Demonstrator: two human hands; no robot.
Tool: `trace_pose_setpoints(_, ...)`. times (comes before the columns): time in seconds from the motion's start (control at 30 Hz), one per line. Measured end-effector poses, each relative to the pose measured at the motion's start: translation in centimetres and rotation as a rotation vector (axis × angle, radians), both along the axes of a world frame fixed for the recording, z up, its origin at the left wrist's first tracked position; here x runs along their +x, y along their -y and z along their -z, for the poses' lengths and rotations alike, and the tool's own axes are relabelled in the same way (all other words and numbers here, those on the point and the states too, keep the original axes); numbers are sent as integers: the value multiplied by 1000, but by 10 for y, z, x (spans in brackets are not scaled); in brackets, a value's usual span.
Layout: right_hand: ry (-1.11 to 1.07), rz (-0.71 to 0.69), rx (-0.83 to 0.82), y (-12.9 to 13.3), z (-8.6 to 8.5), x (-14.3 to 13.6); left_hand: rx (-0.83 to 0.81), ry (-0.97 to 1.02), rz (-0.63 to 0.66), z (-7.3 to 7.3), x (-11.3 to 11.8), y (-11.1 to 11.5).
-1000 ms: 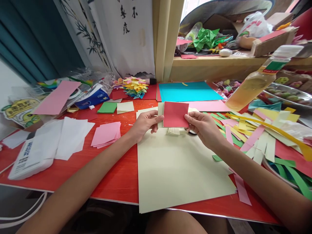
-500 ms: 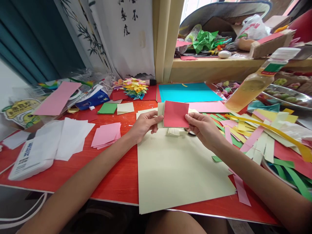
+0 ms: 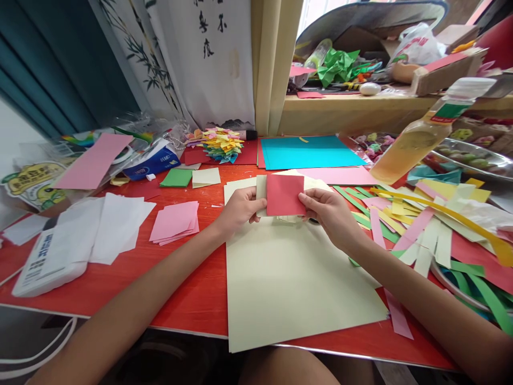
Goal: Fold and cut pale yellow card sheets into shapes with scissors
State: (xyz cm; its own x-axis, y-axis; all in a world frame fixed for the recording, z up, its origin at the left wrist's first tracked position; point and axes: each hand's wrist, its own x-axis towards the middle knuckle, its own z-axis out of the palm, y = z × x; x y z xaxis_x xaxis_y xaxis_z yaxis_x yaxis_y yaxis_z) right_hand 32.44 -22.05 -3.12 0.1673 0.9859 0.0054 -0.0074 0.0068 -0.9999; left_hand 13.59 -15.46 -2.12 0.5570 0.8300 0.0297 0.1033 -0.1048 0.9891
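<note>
A red paper square [image 3: 285, 195] is pinched at its right edge by my right hand [image 3: 326, 209], thumb on the front. My left hand [image 3: 240, 209] grips a cream paper piece [image 3: 261, 199] that shows behind the red square's left side. The two papers overlap, held above a large cream sheet [image 3: 300, 283]. Under my hands, small cream slips [image 3: 286, 218] show in part, and a dark curved object beside my right fingers is mostly hidden.
Pink paper squares [image 3: 175, 222] lie left, with green [image 3: 176, 178] and cream squares [image 3: 206, 177] behind them. Blue sheets [image 3: 315, 152] lie at the back. At right are a tilted bottle [image 3: 425, 136], many paper strips [image 3: 412, 230] and a metal bowl [image 3: 452, 283].
Both hands have lowered slightly with the papers. The red square has shifted a little left and down, covering more of the small cream slips.
</note>
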Motion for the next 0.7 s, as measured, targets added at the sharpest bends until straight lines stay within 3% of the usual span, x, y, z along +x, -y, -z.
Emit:
trace_pose_setpoints(0.2, 212, 79, 43, 3, 1, 0, 65, -45, -52, 2, 0, 0)
trace_pose_setpoints(0.4, 214, 121, 38, 3, -3, 0, 164, -71, -252, -1, -4, -6)
trace_pose_setpoints(0.53, 252, -30, 45, 10, -9, -8, 241, 5, -432, -10, -14, -19)
trace_pose_setpoints(0.7, 240, -220, -47, 18, -6, -25, 298, 101, -675, -25, -44, -53)
